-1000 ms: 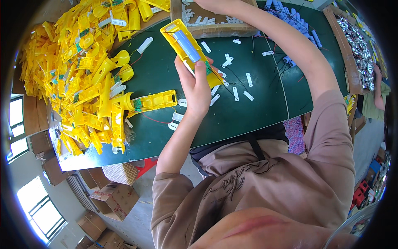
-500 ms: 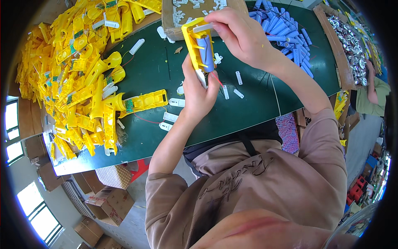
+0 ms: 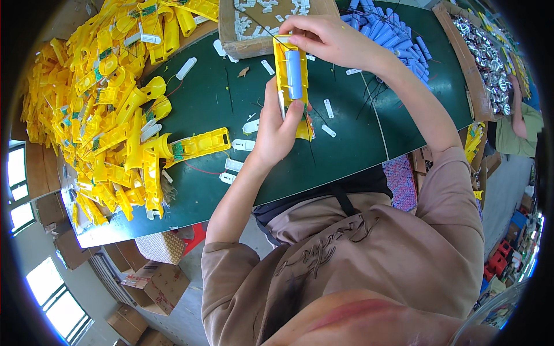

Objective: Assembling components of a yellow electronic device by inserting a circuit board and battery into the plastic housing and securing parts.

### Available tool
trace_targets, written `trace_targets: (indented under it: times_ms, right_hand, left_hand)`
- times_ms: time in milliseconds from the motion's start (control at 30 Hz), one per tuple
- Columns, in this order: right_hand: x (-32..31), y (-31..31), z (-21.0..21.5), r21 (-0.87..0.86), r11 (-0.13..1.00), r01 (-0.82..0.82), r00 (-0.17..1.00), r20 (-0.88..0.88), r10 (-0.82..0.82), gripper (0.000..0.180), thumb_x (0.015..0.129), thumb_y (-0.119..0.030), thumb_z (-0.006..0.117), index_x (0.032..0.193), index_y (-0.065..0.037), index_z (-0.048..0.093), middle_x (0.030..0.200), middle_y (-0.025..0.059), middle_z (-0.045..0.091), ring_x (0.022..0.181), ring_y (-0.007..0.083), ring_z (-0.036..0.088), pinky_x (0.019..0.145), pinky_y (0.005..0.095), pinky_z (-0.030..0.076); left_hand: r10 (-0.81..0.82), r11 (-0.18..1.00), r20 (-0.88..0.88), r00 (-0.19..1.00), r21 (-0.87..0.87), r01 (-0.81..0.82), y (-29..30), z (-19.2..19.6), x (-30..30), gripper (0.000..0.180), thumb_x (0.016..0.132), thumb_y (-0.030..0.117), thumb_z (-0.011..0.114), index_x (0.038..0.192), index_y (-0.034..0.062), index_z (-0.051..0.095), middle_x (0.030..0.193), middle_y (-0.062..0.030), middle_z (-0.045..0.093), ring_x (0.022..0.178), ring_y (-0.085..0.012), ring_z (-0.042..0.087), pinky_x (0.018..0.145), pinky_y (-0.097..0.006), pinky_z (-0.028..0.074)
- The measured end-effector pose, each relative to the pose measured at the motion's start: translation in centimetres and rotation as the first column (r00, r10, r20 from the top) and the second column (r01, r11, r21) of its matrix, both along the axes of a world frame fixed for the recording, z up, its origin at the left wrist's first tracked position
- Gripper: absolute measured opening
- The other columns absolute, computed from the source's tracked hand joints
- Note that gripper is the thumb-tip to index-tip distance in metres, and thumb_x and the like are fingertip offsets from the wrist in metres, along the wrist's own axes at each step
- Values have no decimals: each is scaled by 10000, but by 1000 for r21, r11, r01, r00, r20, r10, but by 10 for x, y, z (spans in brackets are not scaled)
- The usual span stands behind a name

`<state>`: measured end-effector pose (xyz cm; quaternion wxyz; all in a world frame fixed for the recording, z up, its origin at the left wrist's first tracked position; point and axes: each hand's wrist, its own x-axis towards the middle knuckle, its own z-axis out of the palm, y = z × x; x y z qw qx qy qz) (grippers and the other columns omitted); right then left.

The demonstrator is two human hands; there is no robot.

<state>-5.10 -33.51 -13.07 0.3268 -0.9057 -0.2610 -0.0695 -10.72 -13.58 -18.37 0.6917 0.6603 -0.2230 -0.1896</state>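
An assembly workshop: a green workbench [image 3: 358,144] heaped with yellow plastic housings [image 3: 104,115], cardboard boxes [image 3: 156,282] below.

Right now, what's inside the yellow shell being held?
A blue cylindrical cell lies in the yellow shell. The left hand covers the shell's lower part, so its contents there cannot be seen.

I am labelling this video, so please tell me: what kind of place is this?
Probably a small assembly workshop: a heap of identical yellow plastic housings, a pile of blue cylindrical cells and cardboard trays of small parts on a green worktable.
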Motion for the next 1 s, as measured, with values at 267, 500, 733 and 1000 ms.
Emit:
trace_targets:
  times_ms: [267, 500, 733, 1000]
  right_hand:
    - [-5, 1, -9, 556, 818, 147, 893, -431, 132, 409, 948, -296, 500, 1300, -96, 444, 1116, 50, 572, 932, 119, 581, 796, 261, 465]
    - [-16, 37, -11, 755, 627, 193, 859, -439, 264, 476, 917, -192, 541, 1353, -92, 380, 1205, 83, 541, 1093, 136, 524, 914, 286, 433]
    - [31, -46, 26, 716, 568, 406, 870, -494, 0, 392, 890, -231, 562, 1231, -46, 510, 1016, 61, 615, 954, 116, 592, 807, 244, 479]
    - [157, -211, 26, 655, 527, 541, 839, -463, -286, 236, 883, -171, 506, 1091, -70, 552, 890, 34, 583, 778, 97, 572, 694, 254, 477]
  left_hand:
    - [-54, 977, -287, 956, -214, -9, 3, 6, 6, 471, 917, 85, 408, 1349, 52, 223, 1036, -116, 500, 815, -164, 556, 704, -331, 525]
    - [-61, 965, -244, 968, -262, -5, 6, 10, 8, 678, 897, 91, 435, 1448, 76, 40, 1196, -134, 428, 942, -203, 538, 785, -340, 505]
    - [103, 991, -121, 987, -77, -113, 14, 15, 21, 587, 968, 353, 364, 1435, 46, 184, 1118, -169, 528, 967, -207, 542, 836, -346, 460]
    - [111, 873, 290, 950, 429, -233, 33, 54, 61, 384, 867, 10, 484, 1251, 7, 481, 998, -93, 588, 870, -134, 563, 738, -264, 484]
